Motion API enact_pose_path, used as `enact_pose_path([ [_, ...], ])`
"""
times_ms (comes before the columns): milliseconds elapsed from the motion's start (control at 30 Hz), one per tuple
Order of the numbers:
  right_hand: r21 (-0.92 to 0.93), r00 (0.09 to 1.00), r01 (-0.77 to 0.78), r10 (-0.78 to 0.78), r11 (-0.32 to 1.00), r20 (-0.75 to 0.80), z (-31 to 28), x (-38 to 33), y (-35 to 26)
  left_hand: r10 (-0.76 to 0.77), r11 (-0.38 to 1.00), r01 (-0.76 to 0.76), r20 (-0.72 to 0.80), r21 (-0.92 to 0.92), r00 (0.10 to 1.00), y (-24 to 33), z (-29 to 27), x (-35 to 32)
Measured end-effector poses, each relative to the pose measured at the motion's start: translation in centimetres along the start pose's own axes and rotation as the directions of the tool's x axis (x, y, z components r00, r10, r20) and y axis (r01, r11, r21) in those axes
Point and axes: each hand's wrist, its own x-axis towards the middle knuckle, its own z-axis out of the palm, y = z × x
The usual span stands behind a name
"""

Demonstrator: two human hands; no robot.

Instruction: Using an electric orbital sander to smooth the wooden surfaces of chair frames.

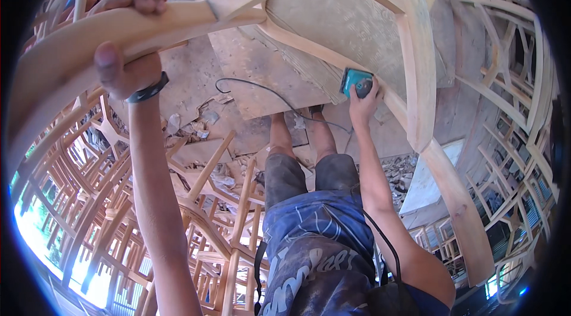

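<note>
A large bare-wood chair frame (321, 45) fills the upper part of the view, with curved rails and legs joined at angles. My left hand (134, 60) grips its thick rail (172, 21) at the upper left, the thumb on the near side and fingers over the far edge. In my right hand (364, 102) is a teal electric sander (355, 81), its flat pad against the frame's lower rail (315, 48). A dark cord (262, 86) loops from near the sander across the floor.
Stacked unfinished wooden chair frames stand on the left (107, 197) and on the right (511, 96). Plywood sheets (238, 72) cover the floor, with crumpled scraps (199, 126) lying on it. A pale panel (433, 176) leans at the right. My feet stand below the frame.
</note>
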Motion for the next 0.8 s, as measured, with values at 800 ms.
enact_pose_path([
  [800,-0.015,0.713,0.632,-0.575,0.774,0.402,14.4,2.2,-24.2,0.062,0.988,-0.058,-0.022,0.144,0.998,-0.4,1.5,0.0],
])
